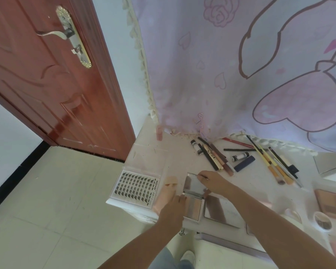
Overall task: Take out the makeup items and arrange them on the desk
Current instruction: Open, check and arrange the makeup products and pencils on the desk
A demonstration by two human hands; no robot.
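Hands work together on an open compact (pixel 193 199) near the front edge of the surface (pixel 182 158). The left hand (pixel 171 210) pinches the left side of its base, apparently to keep it steady. The right hand (pixel 215 182) holds the mirrored lid by its far corner, with the thumb near the hinge, so the lid stands tilted up; I judge it is being adjusted for display.

Just left of the compact lies a beige sponge (pixel 172 180), and further left, at the left edge, an open lash case (pixel 137 188). To the right of the compact lies a flat mirror (pixel 219 210).

Toward the back edge, under the curtain (pixel 241 65), pencils and tubes (pixel 213 156) lie side by side in a rough row, with brushes (pixel 273 164) further right. This grouping by kind looks deliberate. A brown palette (pixel 332 202) and a small round pot (pixel 322 220) sit at the right.
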